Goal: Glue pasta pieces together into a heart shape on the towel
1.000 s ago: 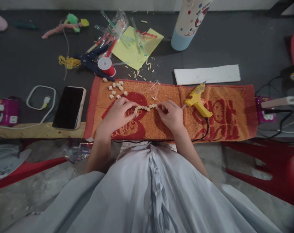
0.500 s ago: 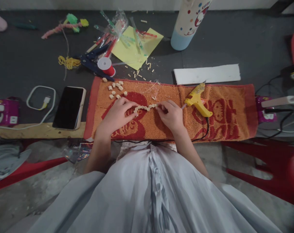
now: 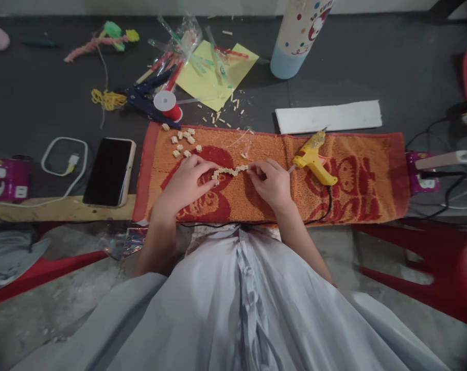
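A wavy chain of small pale pieces [image 3: 230, 171] stretches between my two hands over an orange and red towel [image 3: 256, 198]. Its left end is between the thumb and fingers of my left hand [image 3: 187, 183]. The fingertips of my right hand [image 3: 271, 181] pinch the right end. Several loose pale clusters [image 3: 187, 136] lie on the towel, up and left of my left hand. To the right of my right hand, a yellow glue gun [image 3: 314, 159] rests on the towel with its nozzle pointing away.
A phone [image 3: 108, 172] and white cable [image 3: 65, 138] lie left of the towel. Behind it are a red thread spool [image 3: 168, 105], dark blue pliers [image 3: 146, 98], yellow paper [image 3: 233, 67] with scraps, a white strip [image 3: 329, 117] and a tall bottle [image 3: 295, 46].
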Motion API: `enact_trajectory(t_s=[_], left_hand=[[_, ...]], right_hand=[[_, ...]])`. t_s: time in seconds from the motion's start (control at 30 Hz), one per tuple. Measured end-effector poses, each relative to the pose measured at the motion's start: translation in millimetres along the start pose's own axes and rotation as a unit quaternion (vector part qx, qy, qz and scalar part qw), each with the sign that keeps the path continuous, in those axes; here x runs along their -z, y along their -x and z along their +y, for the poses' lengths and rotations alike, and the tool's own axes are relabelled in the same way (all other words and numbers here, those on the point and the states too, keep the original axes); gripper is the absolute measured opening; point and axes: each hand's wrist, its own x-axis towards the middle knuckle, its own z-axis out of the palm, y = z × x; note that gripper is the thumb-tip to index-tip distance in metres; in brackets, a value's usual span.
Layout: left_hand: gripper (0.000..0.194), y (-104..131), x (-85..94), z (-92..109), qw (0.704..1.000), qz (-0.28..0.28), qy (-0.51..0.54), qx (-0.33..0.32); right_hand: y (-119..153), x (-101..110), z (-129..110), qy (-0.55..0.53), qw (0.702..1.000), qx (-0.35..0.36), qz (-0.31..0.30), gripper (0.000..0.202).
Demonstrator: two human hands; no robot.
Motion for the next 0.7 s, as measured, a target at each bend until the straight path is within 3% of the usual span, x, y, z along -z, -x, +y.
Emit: enact_trajectory(t_s=[0.7], left_hand=[[0.033,0.2,3.0,3.6,1.000,-0.006,0.007,0.001]], right_hand=[[0.0,0.4,0.8,0.000,1.000,0.005,-0.001,0.011]])
